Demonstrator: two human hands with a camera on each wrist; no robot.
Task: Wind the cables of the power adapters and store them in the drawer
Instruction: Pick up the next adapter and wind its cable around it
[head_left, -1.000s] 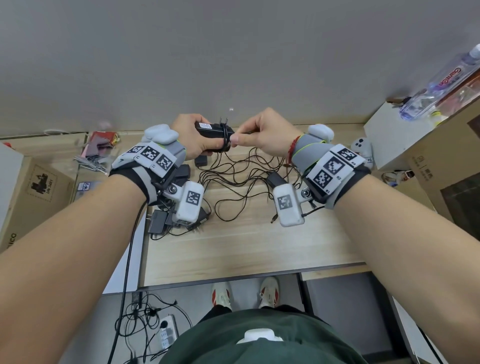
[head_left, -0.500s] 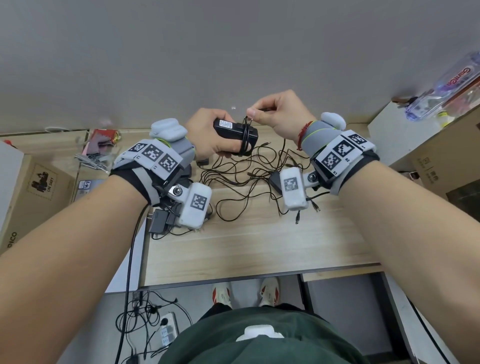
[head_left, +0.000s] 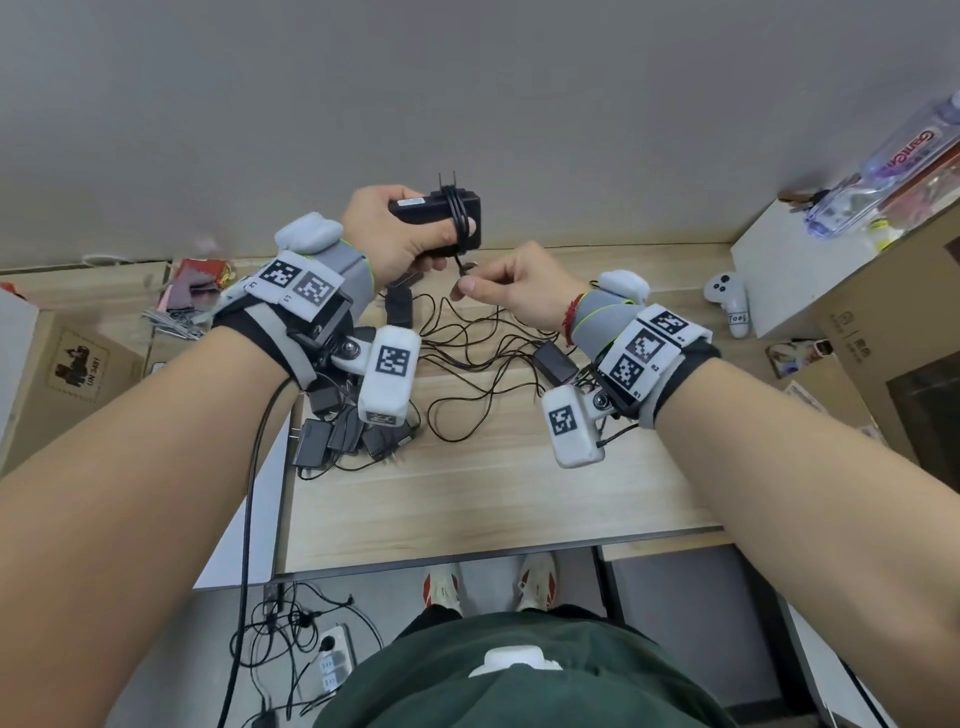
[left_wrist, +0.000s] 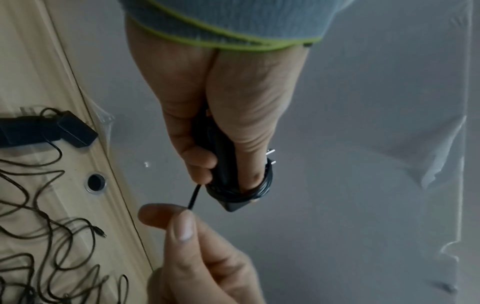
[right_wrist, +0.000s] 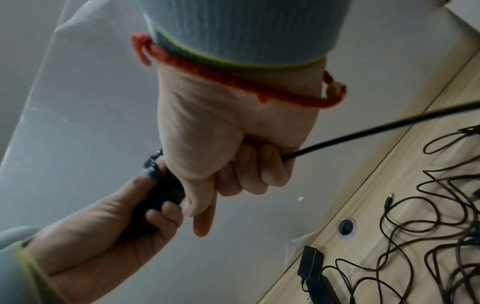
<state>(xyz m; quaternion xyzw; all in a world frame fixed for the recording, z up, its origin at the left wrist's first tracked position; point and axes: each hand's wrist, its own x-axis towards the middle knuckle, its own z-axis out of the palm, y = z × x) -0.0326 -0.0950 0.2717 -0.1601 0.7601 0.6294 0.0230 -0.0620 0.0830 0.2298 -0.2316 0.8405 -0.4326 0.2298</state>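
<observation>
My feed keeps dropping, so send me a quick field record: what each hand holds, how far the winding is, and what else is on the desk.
left hand: grips black rectangular power adapter, raised above desk
right hand: pinches the adapter's thin black cable just below it
winding: several turns round adapter body
light wooden desk: loose tangled black cables, pile of black adapters
drawer: not visible

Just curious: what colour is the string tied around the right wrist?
Red string, with a small yellowish bead; clearest in the right wrist view.

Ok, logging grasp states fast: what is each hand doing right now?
Left hand: grips the black power adapter, cable coils round it.
Right hand: pinches the adapter's cable between thumb and forefinger.
</observation>
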